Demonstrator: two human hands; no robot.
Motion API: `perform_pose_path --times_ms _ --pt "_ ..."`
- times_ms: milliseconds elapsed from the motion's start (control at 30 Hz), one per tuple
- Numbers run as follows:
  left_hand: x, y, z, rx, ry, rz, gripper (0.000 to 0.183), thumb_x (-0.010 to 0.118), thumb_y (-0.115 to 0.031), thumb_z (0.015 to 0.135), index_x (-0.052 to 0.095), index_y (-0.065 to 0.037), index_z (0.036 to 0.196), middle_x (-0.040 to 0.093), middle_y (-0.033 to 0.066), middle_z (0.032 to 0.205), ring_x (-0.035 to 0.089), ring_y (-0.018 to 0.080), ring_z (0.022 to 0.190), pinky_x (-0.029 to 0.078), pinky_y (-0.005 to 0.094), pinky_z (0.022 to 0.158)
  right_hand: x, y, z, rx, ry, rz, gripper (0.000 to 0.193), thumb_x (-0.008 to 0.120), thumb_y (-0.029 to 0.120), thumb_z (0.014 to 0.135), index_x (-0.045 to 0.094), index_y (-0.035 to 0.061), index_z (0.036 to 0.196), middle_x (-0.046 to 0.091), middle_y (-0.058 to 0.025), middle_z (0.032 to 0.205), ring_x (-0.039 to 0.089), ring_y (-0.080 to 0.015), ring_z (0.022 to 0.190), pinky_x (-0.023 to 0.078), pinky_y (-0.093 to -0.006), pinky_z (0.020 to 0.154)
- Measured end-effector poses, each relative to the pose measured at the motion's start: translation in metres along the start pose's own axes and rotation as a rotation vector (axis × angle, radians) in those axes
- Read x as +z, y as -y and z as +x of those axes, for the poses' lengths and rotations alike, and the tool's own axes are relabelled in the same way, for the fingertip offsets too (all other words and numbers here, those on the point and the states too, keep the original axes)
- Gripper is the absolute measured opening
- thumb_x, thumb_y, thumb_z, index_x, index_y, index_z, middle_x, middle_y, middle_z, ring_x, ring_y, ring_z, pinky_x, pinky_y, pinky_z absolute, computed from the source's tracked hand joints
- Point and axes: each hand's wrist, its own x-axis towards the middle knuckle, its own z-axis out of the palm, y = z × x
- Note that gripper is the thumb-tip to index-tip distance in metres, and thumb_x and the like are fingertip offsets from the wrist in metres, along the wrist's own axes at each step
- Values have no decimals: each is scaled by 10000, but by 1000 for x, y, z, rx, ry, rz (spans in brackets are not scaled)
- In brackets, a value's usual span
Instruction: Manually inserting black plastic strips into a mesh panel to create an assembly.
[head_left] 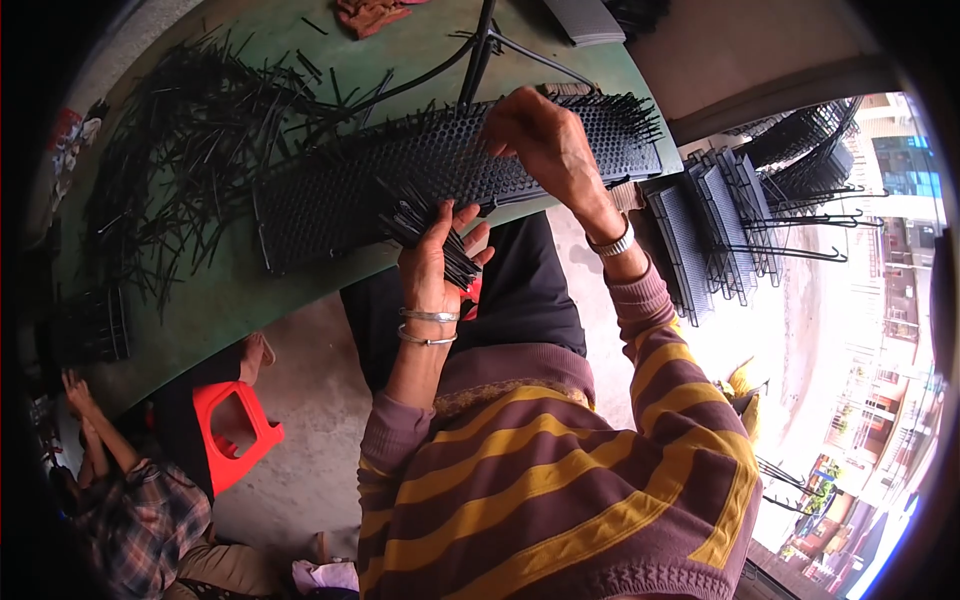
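one of the pair i watched from afar, the left hand (428, 268), clasped a bundle of black sticks (460, 264) at the near edge of the black perforated tray (340, 200). the right hand (550, 142) hung curled over the tray; whether it pinched anything, i couldn't tell. beyond, a tangled pile of sticks (195, 135) lay on the green table (230, 305).

The left hand (430, 262) holds a bundle of black sticks (457, 262), I see; the right hand (550, 143) is over a black tray (345, 190) with holes. Loose sticks (195, 140) lie left on the green table (235, 325).
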Motion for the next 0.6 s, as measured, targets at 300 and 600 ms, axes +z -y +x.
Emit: perform_pose_path --times_ms 300,600 --pt "11 15 6 -108 6 -81 165 669 -192 868 624 -72 973 657 103 864 664 232 756 569 420 682 9 -33 39 -440 -275 -382 59 580 0 880 566 -2 938 642 -100 781 674 -166 680 513 -265 582" --pt "7 19 5 -84 4 -43 163 631 -203 896 611 -75 996 645 98 877 657 230 827 544 418 806 14 -39 46 -449 -198 -394 93 577 -25 857 578 10 943 637 -105 782 678 -192 695 516 -279 594"
